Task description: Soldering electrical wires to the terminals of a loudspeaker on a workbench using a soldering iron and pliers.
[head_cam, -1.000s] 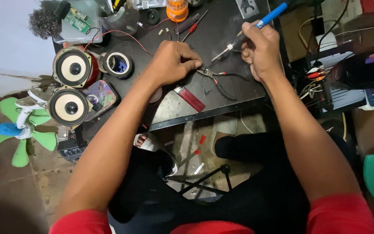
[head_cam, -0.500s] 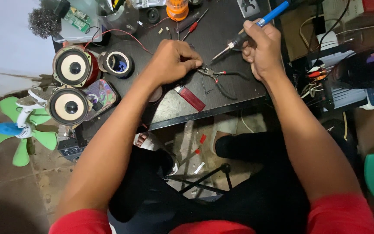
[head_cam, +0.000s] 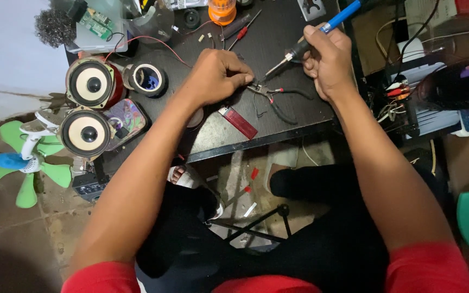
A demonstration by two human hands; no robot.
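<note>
Fingers [head_cam: 241,79] of the left hand [head_cam: 213,76] are pinching down on a small wired part that is lying on the dark tabletop [head_cam: 278,32], too small to make out clearly, right beside a pair of small pliers [head_cam: 270,93] with dark handles. Those of the right hand [head_cam: 329,62] are curling tightly around a soldering iron [head_cam: 313,38] with a blue handle, which is slanting down and to the left so that its metal tip is pointing at the pinched part. Just below the left hand, a flat red rectangular piece [head_cam: 237,121] is lying near the tabletop's front edge. Farther left, a roll of tape [head_cam: 149,80] is sitting next to two round speakers [head_cam: 89,108], and a green fan [head_cam: 20,163] is standing on the floor beyond them.
</note>
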